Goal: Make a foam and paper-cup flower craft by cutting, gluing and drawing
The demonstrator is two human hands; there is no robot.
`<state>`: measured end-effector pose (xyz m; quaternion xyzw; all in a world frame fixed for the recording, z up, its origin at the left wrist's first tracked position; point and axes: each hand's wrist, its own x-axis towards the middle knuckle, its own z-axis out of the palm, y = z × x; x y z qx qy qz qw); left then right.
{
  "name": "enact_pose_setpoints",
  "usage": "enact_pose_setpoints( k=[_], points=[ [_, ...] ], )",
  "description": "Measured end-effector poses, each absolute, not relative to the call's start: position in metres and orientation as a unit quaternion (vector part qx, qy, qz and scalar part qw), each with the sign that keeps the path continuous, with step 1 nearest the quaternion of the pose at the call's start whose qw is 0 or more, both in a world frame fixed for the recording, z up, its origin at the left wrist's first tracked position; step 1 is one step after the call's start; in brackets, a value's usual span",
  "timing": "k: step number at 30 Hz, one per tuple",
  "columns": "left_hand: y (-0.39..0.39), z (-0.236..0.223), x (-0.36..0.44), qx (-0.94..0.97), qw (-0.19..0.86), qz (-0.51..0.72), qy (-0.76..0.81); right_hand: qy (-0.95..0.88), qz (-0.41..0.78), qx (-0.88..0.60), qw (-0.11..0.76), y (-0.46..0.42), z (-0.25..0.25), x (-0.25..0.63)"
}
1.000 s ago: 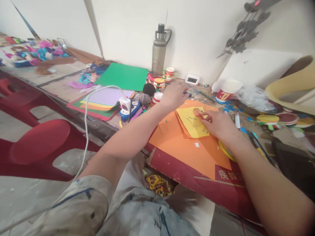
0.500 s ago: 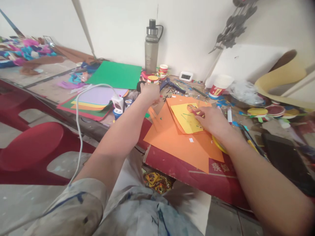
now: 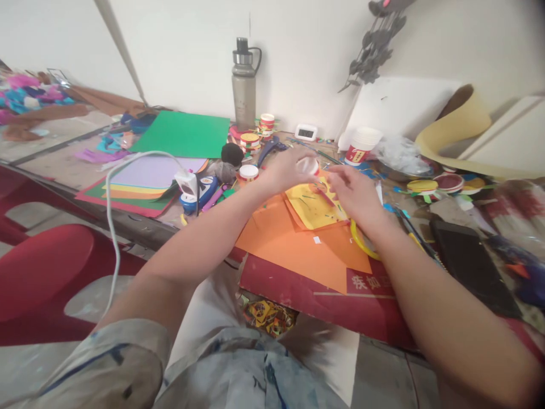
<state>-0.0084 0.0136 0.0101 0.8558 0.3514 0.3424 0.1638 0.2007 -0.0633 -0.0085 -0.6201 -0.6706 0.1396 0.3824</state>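
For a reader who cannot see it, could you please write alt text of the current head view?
Left hand holds a small round white-and-red piece near yellow paper on orange sheets; the right hand is close by. A grey bottle stands behind.

Left hand (image 3: 289, 170) gripping small paper cup (image 3: 308, 166), above yellow paper sheet (image 3: 313, 210). Right hand (image 3: 355, 196) just beside cup. Yellow sheet atop orange paper (image 3: 293, 250). Water bottle (image 3: 244, 91) upright near wall, green paper sheet (image 3: 183, 133) left of it.
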Motion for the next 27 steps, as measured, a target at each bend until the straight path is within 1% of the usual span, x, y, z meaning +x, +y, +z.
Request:
enact_pose_setpoints(
  k=[2, 3, 6, 8, 11, 14, 17, 21, 24, 27],
  points=[
    [0.007, 0.001, 0.000, 0.882, 0.140, 0.315, 0.321, -0.630, 0.215, -0.611, 0.428, -0.064, -0.006, 0.198],
    [0.005, -0.002, 0.002, 0.892, 0.131, 0.302, 0.311, -0.615, 0.240, -0.612, 0.435, -0.063, -0.005, 0.196],
    [-0.001, -0.006, 0.005, 0.904, 0.123, 0.287, 0.292, -0.604, 0.271, -0.620, 0.422, -0.063, -0.005, 0.192],
    [-0.004, -0.006, 0.006, 0.904, 0.124, 0.294, 0.285, -0.599, 0.291, -0.614, 0.424, -0.062, -0.004, 0.191],
    [-0.003, -0.007, 0.007, 0.894, 0.136, 0.323, 0.278, -0.568, 0.328, -0.599, 0.459, -0.063, -0.003, 0.190],
    [0.001, -0.010, 0.009, 0.881, 0.172, 0.348, 0.271, -0.539, 0.357, -0.597, 0.475, -0.064, -0.002, 0.191],
    [0.003, -0.015, 0.011, 0.866, 0.221, 0.361, 0.264, -0.539, 0.349, -0.604, 0.472, -0.065, 0.001, 0.194],
    [0.002, -0.018, 0.010, 0.854, 0.267, 0.367, 0.255, -0.556, 0.295, -0.609, 0.482, -0.067, 0.003, 0.197],
    [0.001, -0.018, 0.010, 0.852, 0.283, 0.367, 0.241, -0.554, 0.259, -0.622, 0.489, -0.066, 0.002, 0.199],
    [0.000, -0.017, 0.010, 0.855, 0.278, 0.364, 0.242, -0.548, 0.243, -0.639, 0.482, -0.063, -0.001, 0.200]
  ],
)
